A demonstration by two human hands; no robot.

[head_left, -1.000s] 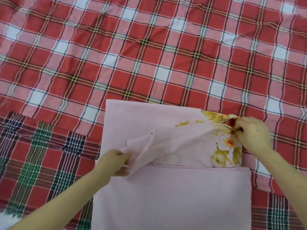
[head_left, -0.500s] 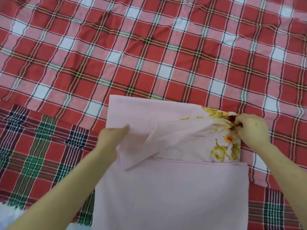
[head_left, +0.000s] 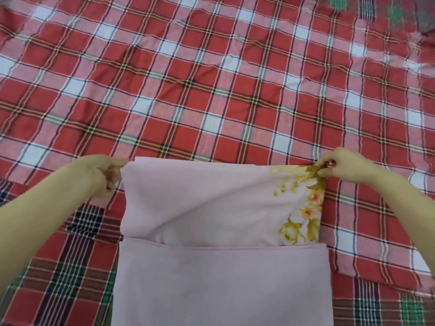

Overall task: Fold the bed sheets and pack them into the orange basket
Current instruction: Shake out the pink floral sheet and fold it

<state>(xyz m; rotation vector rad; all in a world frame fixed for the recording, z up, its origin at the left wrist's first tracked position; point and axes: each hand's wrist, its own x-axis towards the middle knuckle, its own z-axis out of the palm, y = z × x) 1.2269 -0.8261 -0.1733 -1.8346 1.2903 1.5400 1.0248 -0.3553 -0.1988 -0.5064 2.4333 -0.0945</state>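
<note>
While both arms reach out over the bed, the left hand [head_left: 103,176] pinches the far left corner of the pink sheet [head_left: 200,208], fingers curled on the cloth edge. Darker green-and-red plaid cloth [head_left: 70,267] lies at near left, partly under the sheet. Sheet sits near centre on the red plaid bedspread [head_left: 211,78]. Its upper layer is drawn taut between the two hands, with one diagonal crease across it. Lower part lies flat, plain pink, with a straight fold edge. Yellow floral print [head_left: 303,215] shows at the sheet's right side. Right hand [head_left: 341,165] grips the far right corner, thumb and fingers closed on the printed cloth.
</note>
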